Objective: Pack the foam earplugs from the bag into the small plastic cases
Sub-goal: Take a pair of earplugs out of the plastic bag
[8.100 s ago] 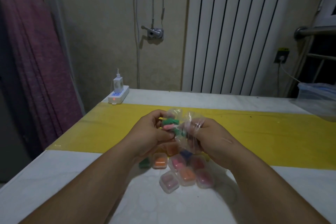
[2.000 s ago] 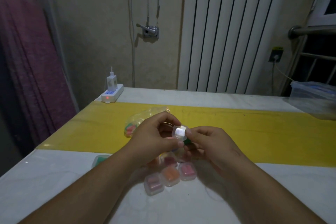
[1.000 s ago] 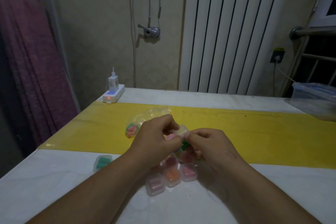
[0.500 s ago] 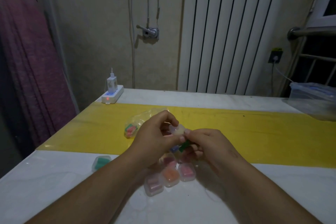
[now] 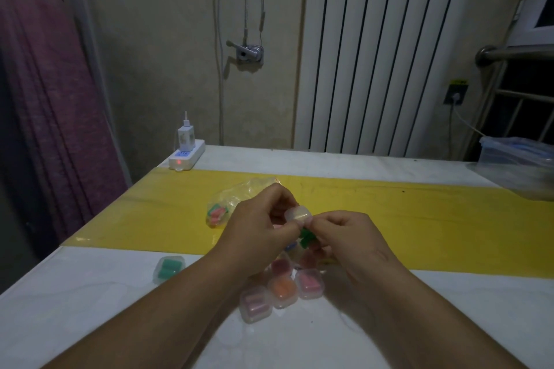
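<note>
Above the table's middle, my left hand (image 5: 260,231) and my right hand (image 5: 347,237) meet on a small clear plastic case (image 5: 297,214), each pinching it. Green foam earplugs (image 5: 307,238) show just under the case, against my right fingers. The clear bag (image 5: 239,201) with pink and green earplugs lies on the yellow strip behind my left hand. Under my hands sits a cluster of filled cases (image 5: 281,287) with pink and orange earplugs. One closed case with green earplugs (image 5: 168,268) lies apart at the left.
A white power strip with a charger (image 5: 186,153) sits at the table's far left corner. A clear plastic box (image 5: 518,165) stands at the far right edge. A yellow strip (image 5: 434,219) crosses the white table (image 5: 90,308). A radiator and wall stand behind.
Eight seconds ago both hands held the bag; it now lies on the yellow strip. Over the last two seconds the hands stay on the small case, fingers shifting slightly.
</note>
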`<state>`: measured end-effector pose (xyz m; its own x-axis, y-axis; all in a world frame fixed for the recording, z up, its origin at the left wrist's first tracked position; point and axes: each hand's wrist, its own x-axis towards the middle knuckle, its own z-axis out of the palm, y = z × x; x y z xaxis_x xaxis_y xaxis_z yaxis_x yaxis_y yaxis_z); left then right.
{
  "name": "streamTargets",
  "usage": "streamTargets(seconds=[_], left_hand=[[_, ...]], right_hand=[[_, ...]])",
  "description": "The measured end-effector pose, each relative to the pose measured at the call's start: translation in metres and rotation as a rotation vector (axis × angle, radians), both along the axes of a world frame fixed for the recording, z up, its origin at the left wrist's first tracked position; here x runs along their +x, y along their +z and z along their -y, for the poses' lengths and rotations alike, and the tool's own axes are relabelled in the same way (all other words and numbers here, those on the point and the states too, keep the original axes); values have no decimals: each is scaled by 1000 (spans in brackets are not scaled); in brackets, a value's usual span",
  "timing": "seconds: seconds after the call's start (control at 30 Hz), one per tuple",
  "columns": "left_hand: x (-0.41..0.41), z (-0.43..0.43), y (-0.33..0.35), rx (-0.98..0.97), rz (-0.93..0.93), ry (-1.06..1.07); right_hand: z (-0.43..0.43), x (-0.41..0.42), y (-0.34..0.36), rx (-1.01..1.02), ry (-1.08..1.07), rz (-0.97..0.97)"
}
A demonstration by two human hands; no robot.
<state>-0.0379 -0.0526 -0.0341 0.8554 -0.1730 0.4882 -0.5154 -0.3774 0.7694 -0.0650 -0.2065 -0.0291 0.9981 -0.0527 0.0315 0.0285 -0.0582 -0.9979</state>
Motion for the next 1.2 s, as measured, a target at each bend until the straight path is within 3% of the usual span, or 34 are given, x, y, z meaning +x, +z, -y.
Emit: streamTargets(seconds=[0.13, 0.27, 0.4, 0.5, 0.7, 0.87, 1.2], left_hand=[[0, 2, 7, -192, -69, 27], [-4, -2, 11, -256, -161, -57], [-8, -6, 15, -229, -282, -132], [-10, -7, 15, -40, -229, -114], [-5, -5, 13, -24, -155, 13], [-6, -2, 11, -37, -145, 5], [0, -3, 7, -178, -246, -30]], right_hand=[[-2, 1, -4, -102, -24, 14], [3, 0, 1, 57, -8, 5], [9, 5, 2, 38, 1, 46], [11, 6, 1, 17, -6, 44], [17, 9, 8, 41, -197, 234], [4, 1, 6, -194, -135, 395], [-2, 2, 0, -559, -247, 463]])
